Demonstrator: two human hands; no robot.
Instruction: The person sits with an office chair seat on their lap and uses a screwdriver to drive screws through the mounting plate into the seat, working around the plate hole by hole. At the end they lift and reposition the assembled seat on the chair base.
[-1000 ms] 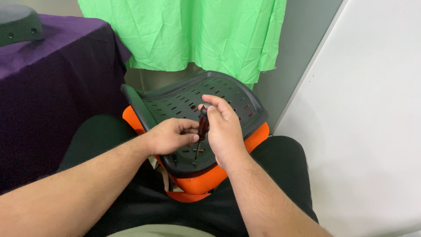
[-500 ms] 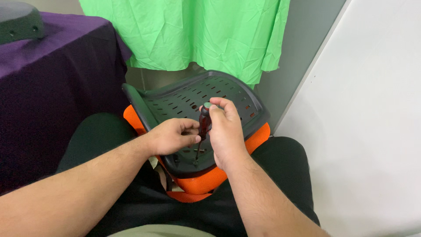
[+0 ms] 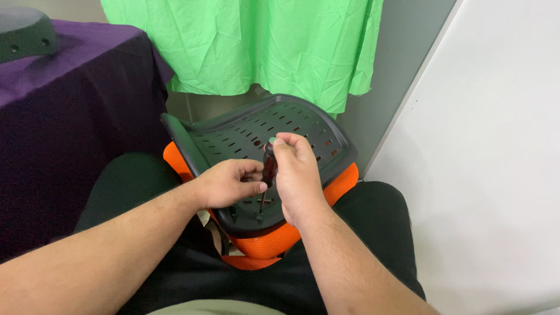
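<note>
1. The right hand has its fingers clamped on a screwdriver, upright on the dark slotted chair seat across the lap.
2. The left hand has its fingers curled beside the screwdriver, touching it.
3. A green cloth hangs behind; a purple-covered tabletop stands left, a white wall right.

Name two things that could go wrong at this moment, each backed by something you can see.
The screwdriver stands upright on the dark slotted chair panel, gripped by the right hand; its tip might slip out and scratch the panel. The left hand steadies the shaft low down, so a slip could jab its fingers. The panel rests only on the lap and might shift.
</note>
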